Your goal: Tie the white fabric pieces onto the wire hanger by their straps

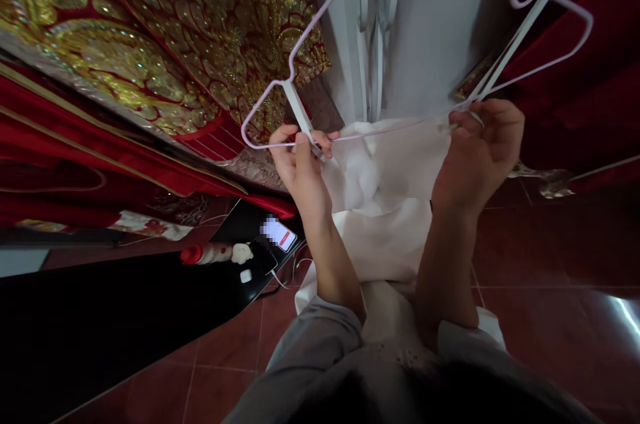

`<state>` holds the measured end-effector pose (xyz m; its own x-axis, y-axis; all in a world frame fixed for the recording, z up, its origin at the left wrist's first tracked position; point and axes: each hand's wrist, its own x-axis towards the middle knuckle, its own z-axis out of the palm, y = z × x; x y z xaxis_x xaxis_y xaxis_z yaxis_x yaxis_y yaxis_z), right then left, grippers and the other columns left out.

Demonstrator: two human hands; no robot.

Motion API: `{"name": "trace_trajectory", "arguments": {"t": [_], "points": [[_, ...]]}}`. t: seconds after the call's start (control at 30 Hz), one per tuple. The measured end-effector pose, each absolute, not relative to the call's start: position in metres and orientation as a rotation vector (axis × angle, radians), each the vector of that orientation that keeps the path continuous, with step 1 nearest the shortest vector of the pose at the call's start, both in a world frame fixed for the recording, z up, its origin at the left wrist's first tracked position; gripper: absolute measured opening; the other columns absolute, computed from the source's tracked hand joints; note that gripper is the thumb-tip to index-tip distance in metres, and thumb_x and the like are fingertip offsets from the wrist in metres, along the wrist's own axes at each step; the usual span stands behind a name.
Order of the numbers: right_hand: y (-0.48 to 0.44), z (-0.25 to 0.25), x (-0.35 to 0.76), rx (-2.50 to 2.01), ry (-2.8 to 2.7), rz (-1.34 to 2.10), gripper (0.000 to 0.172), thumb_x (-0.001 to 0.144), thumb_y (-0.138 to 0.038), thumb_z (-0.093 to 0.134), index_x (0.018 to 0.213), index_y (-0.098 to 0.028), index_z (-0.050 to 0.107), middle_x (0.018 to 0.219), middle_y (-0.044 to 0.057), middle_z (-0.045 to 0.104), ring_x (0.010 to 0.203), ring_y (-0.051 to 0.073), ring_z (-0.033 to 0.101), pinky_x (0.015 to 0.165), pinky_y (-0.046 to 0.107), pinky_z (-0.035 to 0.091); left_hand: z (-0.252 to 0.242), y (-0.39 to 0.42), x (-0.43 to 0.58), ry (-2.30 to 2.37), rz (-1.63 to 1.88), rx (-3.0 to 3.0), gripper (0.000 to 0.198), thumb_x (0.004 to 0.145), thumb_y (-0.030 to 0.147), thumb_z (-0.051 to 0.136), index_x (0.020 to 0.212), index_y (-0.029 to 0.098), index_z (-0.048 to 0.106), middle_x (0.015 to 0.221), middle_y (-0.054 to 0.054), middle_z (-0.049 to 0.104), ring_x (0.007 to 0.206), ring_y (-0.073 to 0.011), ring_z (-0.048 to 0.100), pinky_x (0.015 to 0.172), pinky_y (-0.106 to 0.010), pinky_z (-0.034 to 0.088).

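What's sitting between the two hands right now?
In the head view, the bottom bar of the hanger spans from the left hand to the right hand, with white cloth draped beneath it.

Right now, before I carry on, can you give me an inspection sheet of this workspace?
Surface: black table at left, red tile floor.
Job's things: pale wire hanger, white garment hanging below it.
Clutter: phone, red-capped bottle, white plug on the table.
Grippers: left hand and right hand both grip the hanger's lower bar.
Cables: thin white cable by the phone.
Surroundings: red-and-gold embroidered garments, white panel, dark red curtain.
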<state>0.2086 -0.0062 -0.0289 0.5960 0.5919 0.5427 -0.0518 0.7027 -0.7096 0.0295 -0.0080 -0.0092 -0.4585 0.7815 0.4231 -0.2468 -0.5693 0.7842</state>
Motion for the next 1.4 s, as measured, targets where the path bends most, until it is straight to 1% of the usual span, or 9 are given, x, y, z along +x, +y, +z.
{"name": "trace_trajectory", "arguments": {"t": [0.17, 0.37, 0.57, 0.7, 0.8, 0.9, 1.0, 1.13, 1.4], "points": [[-0.017, -0.027, 0.202, -0.909, -1.172, 0.527, 0.048, 0.085, -0.027, 0.073, 0.131, -0.037, 0.065, 0.133, 0.001, 0.064, 0.129, 0.021, 0.060, 0.122, 0.051, 0.042, -0.011, -0.006, 0.036, 0.753, 2.097, 1.065, 0.025, 0.098, 0.040, 0.072, 0.107, 0.028, 0.051, 0.073, 0.005, 0.063, 0.073, -0.0149, 0.068, 0.078, -0.029, 0.056], [-0.021, -0.020, 0.190, -0.924, -1.391, 0.811, 0.042, 0.092, -0.036, 0.072, 0.131, -0.038, 0.057, 0.100, -0.001, 0.075, 0.099, 0.020, 0.072, 0.099, 0.046, 0.060, -0.019, -0.018, 0.024, 0.963, 1.974, 1.168, 0.023, 0.096, 0.041, 0.075, 0.108, 0.023, 0.066, 0.100, -0.004, 0.079, 0.097, -0.0187, 0.075, 0.092, -0.032, 0.056], [-0.020, -0.024, 0.188, -0.942, -1.393, 0.836, 0.046, 0.092, -0.037, 0.072, 0.133, -0.035, 0.052, 0.104, -0.001, 0.070, 0.099, 0.019, 0.071, 0.098, 0.045, 0.060, 0.024, -0.056, -0.003, 1.266, 1.663, 1.434, 0.027, 0.103, 0.034, 0.067, 0.085, 0.019, 0.081, 0.088, -0.006, 0.076, 0.089, -0.0194, 0.070, 0.086, -0.032, 0.055], [-0.021, -0.025, 0.187, -0.909, -1.424, 0.831, 0.044, 0.091, -0.035, 0.070, 0.132, -0.040, 0.054, 0.135, -0.001, 0.062, 0.101, 0.018, 0.071, 0.097, 0.046, 0.061, 0.066, -0.051, -0.013, 1.032, 1.828, 1.308, 0.034, 0.109, 0.041, 0.052, 0.098, 0.029, 0.082, 0.100, -0.004, 0.078, 0.105, -0.0256, 0.073, 0.084, -0.038, 0.056], [-0.021, -0.024, 0.187, -0.899, -1.479, 0.852, 0.042, 0.094, -0.035, 0.067, 0.133, -0.045, 0.054, 0.125, -0.003, 0.067, 0.103, 0.020, 0.071, 0.100, 0.050, 0.060, 0.071, -0.033, -0.021, 0.937, 2.019, 1.117, 0.052, 0.115, 0.029, 0.026, 0.105, 0.028, 0.077, 0.116, 0.003, 0.079, 0.135, -0.0230, 0.064, 0.108, -0.043, 0.053], [-0.020, -0.026, 0.188, -0.900, -1.504, 0.848, 0.044, 0.095, -0.035, 0.065, 0.136, -0.042, 0.051, 0.107, -0.004, 0.069, 0.101, 0.019, 0.071, 0.099, 0.050, 0.060, 0.050, -0.018, -0.025, 0.962, 2.359, 0.919, 0.032, 0.110, 0.024, 0.043, 0.107, 0.028, 0.075, 0.122, 0.005, 0.079, 0.141, -0.0186, 0.059, 0.118, -0.041, 0.047], [-0.020, -0.026, 0.188, -0.914, -1.500, 0.830, 0.044, 0.095, -0.037, 0.065, 0.136, -0.038, 0.050, 0.101, -0.003, 0.070, 0.102, 0.019, 0.071, 0.099, 0.048, 0.059, 0.022, -0.014, -0.019, 1.117, 2.395, 0.752, 0.015, 0.096, 0.020, 0.066, 0.103, 0.029, 0.076, 0.122, 0.002, 0.079, 0.134, -0.0233, 0.063, 0.096, -0.038, 0.056], [-0.022, -0.024, 0.186, -0.907, -1.519, 0.873, 0.046, 0.096, -0.038, 0.065, 0.139, -0.038, 0.048, 0.100, -0.002, 0.071, 0.101, 0.018, 0.071, 0.102, 0.047, 0.059, 0.007, -0.020, 0.006, 0.973, 1.949, 0.899, 0.021, 0.101, 0.037, 0.065, 0.105, 0.019, 0.074, 0.123, -0.011, 0.077, 0.116, -0.0252, 0.072, 0.064, -0.025, 0.051], [0.000, -0.036, 0.202, -0.829, -1.059, 0.361, 0.035, 0.085, -0.037, 0.071, 0.117, -0.036, 0.056, 0.123, 0.001, 0.055, 0.102, 0.017, 0.063, 0.076, 0.033, 0.057, 0.009, -0.023, 0.023, 0.931, 1.938, 1.059, 0.032, 0.101, 0.053, 0.063, 0.098, 0.021, 0.061, 0.094, -0.008, 0.072, 0.098, -0.0240, 0.075, 0.055, -0.022, 0.045]]}}
